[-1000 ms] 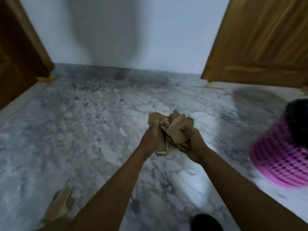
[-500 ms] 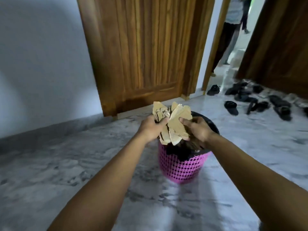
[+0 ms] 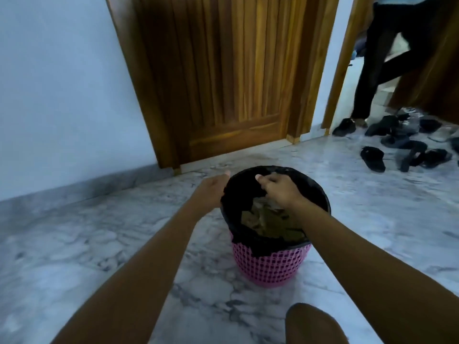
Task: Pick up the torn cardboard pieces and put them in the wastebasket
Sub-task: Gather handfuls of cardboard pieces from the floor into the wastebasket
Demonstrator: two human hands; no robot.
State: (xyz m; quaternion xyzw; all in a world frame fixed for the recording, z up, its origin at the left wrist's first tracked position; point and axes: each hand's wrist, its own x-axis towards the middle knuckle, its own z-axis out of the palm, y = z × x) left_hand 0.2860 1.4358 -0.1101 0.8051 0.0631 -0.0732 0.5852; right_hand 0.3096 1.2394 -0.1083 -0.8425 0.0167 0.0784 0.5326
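Here, torn cardboard pieces [image 3: 270,223] inside the black-lined pink wastebasket [image 3: 268,266].

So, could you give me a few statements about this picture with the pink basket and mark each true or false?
1. The wastebasket is pink mesh with a black liner. True.
2. Inside it lie torn cardboard pieces. True.
3. The right hand holds a cardboard bundle. False: no cardboard shows in it; it hangs over the basket's opening.
4. The door behind the basket is white. False: it is brown wood.
5. Dark sandals lie on the marble floor at the right. True.
6. The left hand rests on the floor. False: it is up beside the basket's left rim.
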